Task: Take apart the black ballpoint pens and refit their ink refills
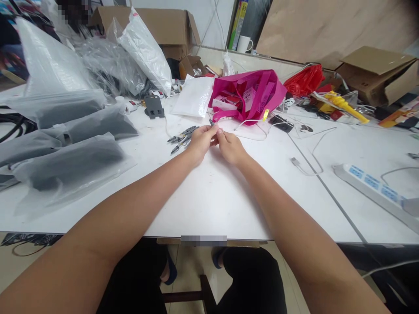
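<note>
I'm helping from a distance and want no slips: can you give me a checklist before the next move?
1. Both hands visible: ok; left hand and right hand meet over the table.
2. What they hold: cannot tell; a dark tip, probably a pen's, pokes out above them.
3. Loose pens nearby: ok, beside the left hand.
4. Pens lined up: not ok, overlapping.
5. Pink bag open: ok, boxes inside show.
6. Power strip away from both hands: ok.

The counter (209, 196) is looking smooth and glossy. Pens (179, 147) are appearing plastic, while the tote (277, 92) is showing matt cloth.
</note>
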`<state>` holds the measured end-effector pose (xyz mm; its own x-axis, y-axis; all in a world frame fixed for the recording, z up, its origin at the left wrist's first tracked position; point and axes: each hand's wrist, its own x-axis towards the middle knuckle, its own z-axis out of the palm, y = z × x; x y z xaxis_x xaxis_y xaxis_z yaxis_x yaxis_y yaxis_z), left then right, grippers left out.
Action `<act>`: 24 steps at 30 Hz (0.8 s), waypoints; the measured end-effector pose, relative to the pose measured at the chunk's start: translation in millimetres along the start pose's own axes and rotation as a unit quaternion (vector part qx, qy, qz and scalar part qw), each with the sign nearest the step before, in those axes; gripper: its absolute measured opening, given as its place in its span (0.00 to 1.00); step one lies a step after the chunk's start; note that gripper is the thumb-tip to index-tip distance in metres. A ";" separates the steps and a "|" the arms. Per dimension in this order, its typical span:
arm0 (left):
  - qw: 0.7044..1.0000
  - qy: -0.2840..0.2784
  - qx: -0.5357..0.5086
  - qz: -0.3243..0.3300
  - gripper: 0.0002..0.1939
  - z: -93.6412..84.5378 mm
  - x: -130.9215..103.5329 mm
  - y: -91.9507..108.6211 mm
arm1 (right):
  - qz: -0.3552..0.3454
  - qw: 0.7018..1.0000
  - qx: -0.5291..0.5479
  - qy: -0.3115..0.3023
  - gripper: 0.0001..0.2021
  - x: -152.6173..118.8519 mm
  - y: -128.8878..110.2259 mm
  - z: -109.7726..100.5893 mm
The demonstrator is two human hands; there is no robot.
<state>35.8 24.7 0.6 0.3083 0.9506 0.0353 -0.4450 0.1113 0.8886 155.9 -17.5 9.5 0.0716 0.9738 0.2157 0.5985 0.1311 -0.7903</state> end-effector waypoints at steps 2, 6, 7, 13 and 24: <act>1.000 0.012 -0.008 0.004 0.14 -0.4 1.3 -1.6 | -0.001 1.000 0.005 -0.005 0.23 -1.0 -1.6 -1.0; 1.000 0.010 -0.010 0.004 0.17 -1.6 3.6 -2.4 | -0.006 1.000 0.006 0.003 0.14 -1.5 -4.3 -4.3; 1.000 0.003 -0.012 0.003 0.17 -2.1 3.8 -1.9 | -0.006 1.000 0.008 0.003 0.13 -1.3 -4.5 -5.0; 0.999 -0.038 -0.019 -0.012 0.04 -3.2 2.9 1.1 | 0.004 1.000 0.006 0.000 0.17 -0.4 -2.0 -6.4; 0.998 -0.032 -0.056 -0.025 0.10 -4.7 5.1 1.9 | -0.004 1.000 -0.008 0.008 0.24 1.7 3.5 -4.6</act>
<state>32.6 31.1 0.3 0.3838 0.9231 0.0250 -0.5181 0.1928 0.8333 161.8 -16.3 9.8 0.0794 0.9696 0.2316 0.6112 0.1362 -0.7796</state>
